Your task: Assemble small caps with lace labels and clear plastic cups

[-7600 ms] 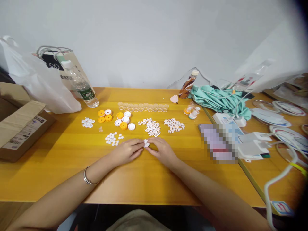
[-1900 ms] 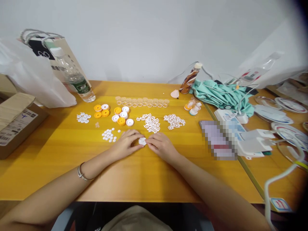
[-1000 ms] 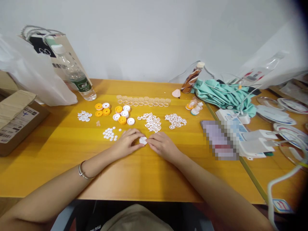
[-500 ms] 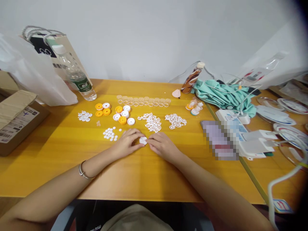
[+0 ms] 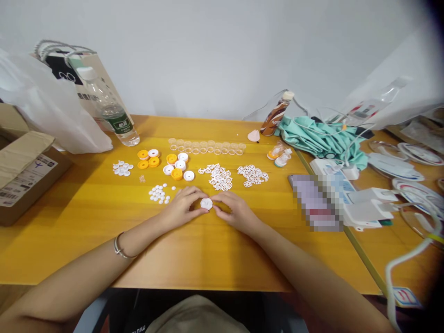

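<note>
My left hand (image 5: 185, 206) pinches a small white round plastic piece (image 5: 206, 203) from its left side, thumb below and index finger above. At the piece's right edge, the thumb and index finger of my right hand (image 5: 234, 210) curve around it and seem to touch it. Fine detail on the piece is too small to make out. Beyond my hands lie a pile of white openwork plastic parts (image 5: 220, 177) and a second such pile (image 5: 252, 175). White and orange round cases (image 5: 176, 174) stand behind my left hand, with small white discs (image 5: 159, 193) beside it.
A row of clear round cups (image 5: 208, 147) lies at the back. Leftward are white caps (image 5: 122, 168), a water bottle (image 5: 120, 122) and a cardboard box (image 5: 31, 180). On the right are a phone (image 5: 315, 203), a power strip (image 5: 333, 178), a green umbrella (image 5: 319, 138) and a drink bottle (image 5: 275, 113).
My right thumb and index finger have spread apart along the white piece's right edge, uncovering more of it. My left hand keeps its pinch in nearly the same place.
</note>
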`<action>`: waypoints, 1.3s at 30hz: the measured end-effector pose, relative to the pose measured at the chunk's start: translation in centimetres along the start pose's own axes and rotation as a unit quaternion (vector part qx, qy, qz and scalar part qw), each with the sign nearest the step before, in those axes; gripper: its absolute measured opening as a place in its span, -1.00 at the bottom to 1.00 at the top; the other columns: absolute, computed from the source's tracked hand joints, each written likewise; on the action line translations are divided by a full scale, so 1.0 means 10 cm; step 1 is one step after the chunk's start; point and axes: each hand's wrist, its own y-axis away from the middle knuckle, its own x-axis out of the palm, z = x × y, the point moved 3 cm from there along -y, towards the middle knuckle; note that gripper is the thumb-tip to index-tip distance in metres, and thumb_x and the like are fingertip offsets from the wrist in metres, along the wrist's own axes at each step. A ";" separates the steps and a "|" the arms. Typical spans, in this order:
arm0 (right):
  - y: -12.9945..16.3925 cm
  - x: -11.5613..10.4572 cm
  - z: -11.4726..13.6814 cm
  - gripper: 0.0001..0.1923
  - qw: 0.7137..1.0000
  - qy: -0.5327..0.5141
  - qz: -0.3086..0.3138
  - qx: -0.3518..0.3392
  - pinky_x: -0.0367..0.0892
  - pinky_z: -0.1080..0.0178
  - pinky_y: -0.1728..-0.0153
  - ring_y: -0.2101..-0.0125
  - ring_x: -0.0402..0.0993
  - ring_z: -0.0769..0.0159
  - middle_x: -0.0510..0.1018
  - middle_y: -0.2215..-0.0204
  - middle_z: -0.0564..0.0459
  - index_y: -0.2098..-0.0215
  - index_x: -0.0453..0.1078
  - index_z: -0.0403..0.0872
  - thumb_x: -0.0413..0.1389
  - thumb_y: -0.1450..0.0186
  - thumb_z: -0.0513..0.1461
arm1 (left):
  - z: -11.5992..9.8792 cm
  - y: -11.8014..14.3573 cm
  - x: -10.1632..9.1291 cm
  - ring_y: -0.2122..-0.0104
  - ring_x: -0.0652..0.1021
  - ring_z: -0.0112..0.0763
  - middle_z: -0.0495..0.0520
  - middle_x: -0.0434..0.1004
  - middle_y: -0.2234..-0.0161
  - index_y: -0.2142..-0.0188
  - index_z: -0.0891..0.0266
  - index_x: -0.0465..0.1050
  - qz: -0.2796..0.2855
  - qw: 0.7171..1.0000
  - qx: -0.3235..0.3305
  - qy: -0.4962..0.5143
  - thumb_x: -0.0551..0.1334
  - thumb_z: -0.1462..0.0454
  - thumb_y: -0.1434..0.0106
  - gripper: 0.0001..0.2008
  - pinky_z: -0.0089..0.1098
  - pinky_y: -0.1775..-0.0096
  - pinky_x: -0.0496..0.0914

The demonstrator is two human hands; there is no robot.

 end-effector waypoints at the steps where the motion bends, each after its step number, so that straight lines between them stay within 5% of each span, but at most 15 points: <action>1: 0.01 0.00 -0.01 -0.78 0.999 -0.027 -0.009 0.020 0.37 0.19 0.20 0.28 0.42 0.30 0.49 0.31 0.01 0.14 0.33 -0.04 0.05 -0.24 -0.32 | 0.00 0.00 0.00 0.17 0.44 -0.28 0.10 0.44 0.18 0.08 0.17 0.38 -0.001 1.000 0.000 0.001 0.23 0.13 -0.20 -0.69 -0.25 0.13 0.30; 6: 0.05 0.07 -0.04 -0.65 0.969 -0.192 -0.053 0.147 0.40 0.22 0.24 0.33 0.42 0.35 0.45 0.31 0.02 0.10 0.28 -0.03 0.18 -0.14 -0.23 | -0.05 0.02 -0.05 0.19 0.47 -0.31 0.11 0.47 0.19 0.10 0.18 0.39 -0.031 0.999 0.011 0.022 0.23 0.15 -0.21 -0.71 -0.29 0.15 0.31; 11: 0.06 0.18 0.02 -0.54 0.877 -0.414 -0.016 0.241 0.39 0.23 0.16 0.32 0.49 0.40 0.50 0.32 0.10 0.10 0.21 0.02 0.26 -0.08 -0.18 | -0.09 0.05 -0.08 0.22 0.48 -0.34 0.10 0.49 0.22 0.11 0.19 0.41 -0.059 0.997 0.032 0.039 0.25 0.16 -0.19 -0.71 -0.32 0.19 0.32; 14: 0.05 0.19 0.08 -0.56 0.847 -0.468 -0.020 0.251 0.37 0.23 0.12 0.32 0.50 0.41 0.54 0.35 0.14 0.10 0.23 0.03 0.26 -0.08 -0.19 | -0.12 0.05 -0.08 0.24 0.49 -0.34 0.10 0.50 0.24 0.11 0.20 0.41 -0.070 0.995 0.044 0.053 0.27 0.16 -0.17 -0.69 -0.31 0.19 0.33; 28: 0.02 0.12 0.09 -0.64 0.853 -0.453 -0.045 0.257 0.40 0.18 0.11 0.27 0.54 0.34 0.60 0.29 0.07 0.21 0.37 -0.03 0.30 -0.03 -0.22 | -0.14 0.06 -0.17 0.19 0.50 -0.28 0.13 0.53 0.18 0.06 0.19 0.37 -0.127 0.990 0.066 -0.018 0.31 0.07 -0.09 -0.55 -0.26 0.14 0.33; 33: 0.03 0.09 0.08 -0.60 0.852 -0.442 -0.045 0.276 0.39 0.13 0.07 0.29 0.56 0.33 0.61 0.29 0.05 0.22 0.37 -0.04 0.32 0.01 -0.20 | 0.12 0.01 -0.46 0.04 0.36 -0.16 0.16 0.41 0.02 0.01 0.15 0.36 -0.150 0.969 0.000 -0.195 0.21 0.13 -0.22 -0.64 -0.15 0.03 0.21; 39: 0.04 0.04 0.11 -0.59 0.846 -0.451 -0.055 0.278 0.41 0.13 0.07 0.30 0.56 0.33 0.61 0.31 0.07 0.23 0.36 -0.04 0.33 0.04 -0.22 | 0.46 0.01 -0.67 0.04 0.33 -0.11 0.15 0.42 0.05 0.11 0.16 0.42 -0.144 0.953 -0.080 -0.255 0.21 0.10 -0.19 -0.69 -0.14 0.03 0.15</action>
